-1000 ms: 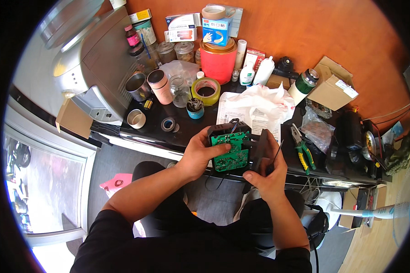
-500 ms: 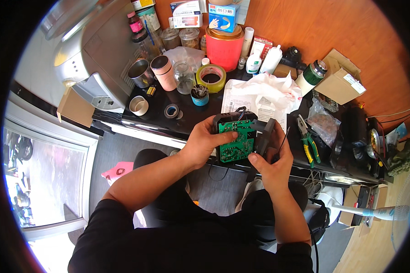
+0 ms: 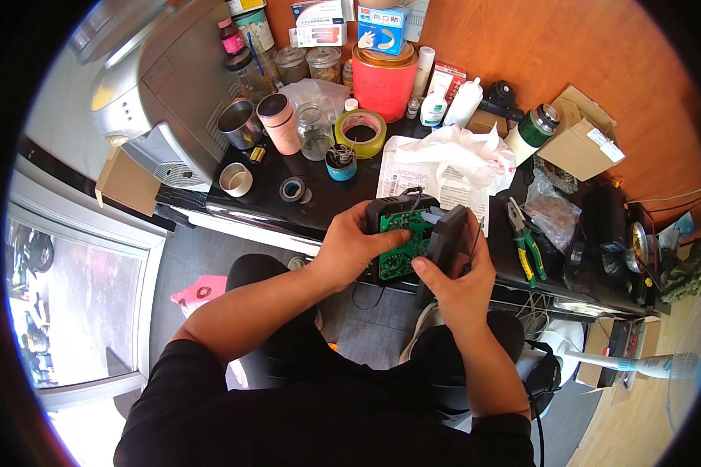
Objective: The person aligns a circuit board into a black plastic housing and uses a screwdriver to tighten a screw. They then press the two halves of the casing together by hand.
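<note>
My left hand (image 3: 346, 247) is closed round a black plastic housing (image 3: 376, 208), its thumb lying on the green circuit board (image 3: 398, 263) inside. Facing the board is a flat black cover (image 3: 447, 237), gripped at its right side by my right hand (image 3: 466, 284). The cover stands on edge at the board's right and hides part of it. A thin dark shaft (image 3: 477, 237), perhaps of a screwdriver, shows by the right fingers. A black cable (image 3: 360, 300) loops below the housing. Both parts are held above the desk's front edge.
On the dark desk lie green-yellow pliers (image 3: 528, 245), a yellow tape roll (image 3: 361, 134) and a crumpled white plastic bag (image 3: 467, 152). Left of these stand a metal cup (image 3: 237, 180) and a pink flask (image 3: 279, 124). A cardboard box (image 3: 582, 136) sits at the back right.
The black cover has moved left and turned, now overlapping the right part of the circuit board. My right hand has shifted slightly left and up with it; my left hand keeps its hold.
</note>
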`<state>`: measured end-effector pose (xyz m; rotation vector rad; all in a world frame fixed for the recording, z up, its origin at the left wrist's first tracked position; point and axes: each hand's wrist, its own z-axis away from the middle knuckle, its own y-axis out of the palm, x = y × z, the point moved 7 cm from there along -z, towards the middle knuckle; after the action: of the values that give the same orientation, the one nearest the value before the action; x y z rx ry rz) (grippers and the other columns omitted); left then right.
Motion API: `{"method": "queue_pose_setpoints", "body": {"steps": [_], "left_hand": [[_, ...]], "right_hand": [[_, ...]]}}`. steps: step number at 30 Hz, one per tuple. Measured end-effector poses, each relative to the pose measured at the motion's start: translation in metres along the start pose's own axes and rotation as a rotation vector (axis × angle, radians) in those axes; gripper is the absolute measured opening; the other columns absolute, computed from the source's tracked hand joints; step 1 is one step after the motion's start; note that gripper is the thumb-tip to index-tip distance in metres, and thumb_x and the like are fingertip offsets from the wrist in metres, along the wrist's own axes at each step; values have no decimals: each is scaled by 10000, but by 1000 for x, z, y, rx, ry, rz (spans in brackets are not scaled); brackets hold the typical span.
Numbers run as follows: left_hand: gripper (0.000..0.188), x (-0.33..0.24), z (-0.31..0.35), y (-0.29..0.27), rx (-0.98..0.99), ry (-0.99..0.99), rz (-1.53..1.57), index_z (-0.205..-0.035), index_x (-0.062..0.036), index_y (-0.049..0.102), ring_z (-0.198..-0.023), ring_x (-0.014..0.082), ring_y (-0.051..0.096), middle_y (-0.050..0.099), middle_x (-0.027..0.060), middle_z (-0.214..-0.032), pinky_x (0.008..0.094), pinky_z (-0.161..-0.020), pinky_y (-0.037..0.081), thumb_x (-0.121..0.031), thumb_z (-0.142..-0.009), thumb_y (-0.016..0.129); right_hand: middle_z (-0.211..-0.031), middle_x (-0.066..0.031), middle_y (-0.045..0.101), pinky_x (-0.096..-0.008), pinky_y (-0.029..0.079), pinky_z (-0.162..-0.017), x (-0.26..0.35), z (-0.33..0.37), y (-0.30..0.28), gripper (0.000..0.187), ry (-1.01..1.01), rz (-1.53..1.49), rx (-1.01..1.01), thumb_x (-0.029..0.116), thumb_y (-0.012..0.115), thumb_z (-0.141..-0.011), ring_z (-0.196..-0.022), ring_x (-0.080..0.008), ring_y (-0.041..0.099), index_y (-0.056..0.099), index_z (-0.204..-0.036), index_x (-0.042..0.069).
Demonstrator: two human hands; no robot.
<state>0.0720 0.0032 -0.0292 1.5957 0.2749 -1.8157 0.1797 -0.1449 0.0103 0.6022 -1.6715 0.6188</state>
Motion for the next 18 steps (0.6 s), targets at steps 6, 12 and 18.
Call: {"method": "queue_pose_setpoints", "body": {"steps": [6,12,18], "left_hand": [[449,0,0,5,7,52,-33,-1264,31,601,-951,130,685,725,86,-1086,289,-851,571,-28,-862,794],[488,2,-4,7,217,-39,360,-1346,-18,565,-1104,185,667,691,93,-1224,364,-985,546,2,-892,743],[541,-7,-3,11,346,-157,437,-1416,-56,518,-1214,239,630,653,100,-1316,442,-1059,505,-47,-913,717]], "right_hand": [[-1279,-162,624,-306,533,-926,4,3,5,1052,-41,57,-3,127,934,-706,-1092,-181,639,310,-1524,-96],[-1168,-128,671,-189,446,-578,4,6,-2,1206,-134,177,-17,269,981,-591,-706,-50,563,319,-1530,-99],[-1076,-94,698,-166,358,-495,3,9,-6,1234,-159,24,-23,303,982,-573,-578,-17,474,320,-1534,-97]]}}
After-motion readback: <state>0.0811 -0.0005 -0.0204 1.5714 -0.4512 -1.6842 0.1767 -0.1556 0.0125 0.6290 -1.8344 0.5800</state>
